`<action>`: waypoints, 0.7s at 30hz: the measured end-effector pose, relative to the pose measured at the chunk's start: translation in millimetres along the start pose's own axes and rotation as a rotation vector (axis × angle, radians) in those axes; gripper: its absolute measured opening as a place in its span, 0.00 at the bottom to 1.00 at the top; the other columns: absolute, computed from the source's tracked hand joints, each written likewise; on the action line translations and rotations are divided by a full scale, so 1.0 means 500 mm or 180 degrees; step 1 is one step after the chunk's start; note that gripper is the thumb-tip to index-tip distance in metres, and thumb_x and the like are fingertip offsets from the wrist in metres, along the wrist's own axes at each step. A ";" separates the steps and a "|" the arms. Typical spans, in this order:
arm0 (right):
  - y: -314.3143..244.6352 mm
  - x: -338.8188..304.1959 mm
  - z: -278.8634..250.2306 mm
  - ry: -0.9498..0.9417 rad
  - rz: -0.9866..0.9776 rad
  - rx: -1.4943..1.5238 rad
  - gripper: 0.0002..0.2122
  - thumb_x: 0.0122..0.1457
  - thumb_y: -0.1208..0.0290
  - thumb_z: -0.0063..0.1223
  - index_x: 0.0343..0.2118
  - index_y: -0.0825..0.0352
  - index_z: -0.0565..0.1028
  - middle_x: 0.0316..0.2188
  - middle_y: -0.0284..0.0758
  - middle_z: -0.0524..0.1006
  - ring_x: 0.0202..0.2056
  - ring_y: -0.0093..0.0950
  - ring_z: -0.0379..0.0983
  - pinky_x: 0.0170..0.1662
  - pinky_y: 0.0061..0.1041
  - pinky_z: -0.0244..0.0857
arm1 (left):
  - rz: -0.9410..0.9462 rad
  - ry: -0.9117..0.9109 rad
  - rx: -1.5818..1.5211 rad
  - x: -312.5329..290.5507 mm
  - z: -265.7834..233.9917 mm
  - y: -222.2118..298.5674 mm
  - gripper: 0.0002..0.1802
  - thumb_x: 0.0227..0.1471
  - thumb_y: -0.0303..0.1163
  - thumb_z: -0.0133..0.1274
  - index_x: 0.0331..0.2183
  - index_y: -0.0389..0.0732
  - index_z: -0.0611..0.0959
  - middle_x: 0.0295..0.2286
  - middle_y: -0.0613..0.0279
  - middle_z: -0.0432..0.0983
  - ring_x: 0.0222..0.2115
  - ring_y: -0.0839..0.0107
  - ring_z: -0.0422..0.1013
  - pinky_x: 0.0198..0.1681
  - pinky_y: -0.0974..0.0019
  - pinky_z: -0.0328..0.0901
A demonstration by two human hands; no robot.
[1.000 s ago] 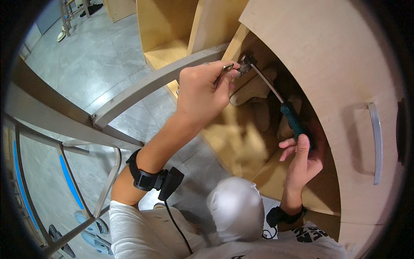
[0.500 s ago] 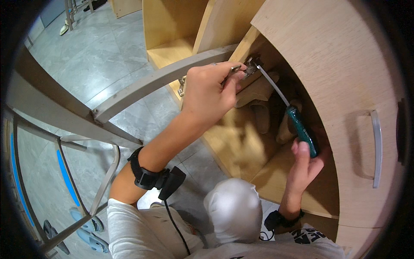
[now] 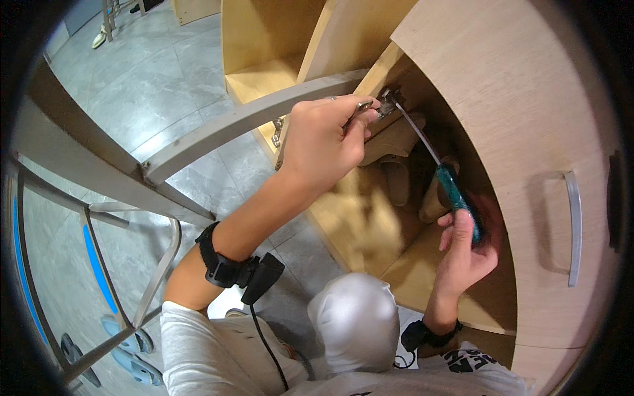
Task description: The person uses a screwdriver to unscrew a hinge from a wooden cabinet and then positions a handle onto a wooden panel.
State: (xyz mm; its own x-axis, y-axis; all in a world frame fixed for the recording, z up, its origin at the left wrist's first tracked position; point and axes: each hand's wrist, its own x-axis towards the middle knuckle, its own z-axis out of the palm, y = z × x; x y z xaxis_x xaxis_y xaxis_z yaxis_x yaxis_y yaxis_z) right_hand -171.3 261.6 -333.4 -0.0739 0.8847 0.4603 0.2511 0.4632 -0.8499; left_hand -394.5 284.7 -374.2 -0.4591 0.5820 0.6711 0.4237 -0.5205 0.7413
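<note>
Two surfaces fill the view: a grey tiled floor on the left and a light wood cabinet on the right, its door swung open toward the person and fitted with a slim metal handle. Beyond it, more pale wood shelving stands on the floor.

Reaching up and across, the left hand is curled closed at the top inner corner of the cabinet, its fingertips pinched on a small metal hinge part (a black wrist strap with a cable sits further down that forearm). Lower and to the right, the right hand is wrapped around the green handle of a screwdriver; its thin shaft slants up and left, with the tip meeting the hinge part just beside the left fingertips.

Inside the cabinet, beige slippers lie on the shelf behind the shaft. A grey metal bar crosses in front of the left forearm, part of a frame with blue-trimmed legs at lower left. The person's bent knee is below the hands.
</note>
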 end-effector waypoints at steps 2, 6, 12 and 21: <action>-0.003 0.006 0.005 0.0169 0.0133 0.0184 0.13 0.58 0.74 0.50 0.44 0.74 0.68 0.30 0.37 0.72 0.26 0.16 0.66 0.25 0.13 0.56 | 0.0026 -0.0024 0.0060 -0.001 -0.002 0.000 0.05 0.48 0.20 0.53 0.31 0.32 0.81 0.19 0.58 0.77 0.19 0.77 0.75 0.22 0.77 0.66; 0.019 0.023 -0.011 0.0119 -0.0590 0.0019 0.15 0.57 0.75 0.51 0.46 0.75 0.65 0.32 0.39 0.73 0.27 0.20 0.68 0.29 0.14 0.61 | 0.0018 -0.0038 0.0076 0.002 -0.001 0.002 0.05 0.48 0.20 0.53 0.31 0.32 0.81 0.19 0.58 0.78 0.20 0.76 0.75 0.22 0.76 0.67; 0.009 0.009 -0.005 -0.0221 -0.0248 0.0116 0.11 0.56 0.77 0.52 0.40 0.76 0.70 0.30 0.40 0.75 0.30 0.23 0.72 0.33 0.19 0.66 | -0.0014 -0.0039 0.0077 0.001 -0.005 0.000 0.05 0.48 0.20 0.53 0.31 0.32 0.81 0.18 0.58 0.77 0.20 0.76 0.75 0.22 0.76 0.66; 0.034 0.018 -0.028 -0.0080 -0.0417 -0.0641 0.14 0.58 0.74 0.50 0.44 0.75 0.65 0.24 0.31 0.71 0.21 0.16 0.63 0.24 0.13 0.59 | 0.0006 -0.0011 0.0100 0.003 -0.006 0.002 0.05 0.48 0.20 0.53 0.30 0.32 0.81 0.17 0.58 0.77 0.19 0.77 0.75 0.22 0.76 0.66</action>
State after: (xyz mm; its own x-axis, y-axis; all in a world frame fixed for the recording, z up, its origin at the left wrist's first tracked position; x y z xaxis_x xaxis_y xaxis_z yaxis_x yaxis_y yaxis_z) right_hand -154.0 276.6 -340.0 -0.1418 0.8200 0.5546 0.4250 0.5564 -0.7140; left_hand -397.2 283.6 -372.4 -0.4556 0.5834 0.6724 0.4490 -0.5016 0.7395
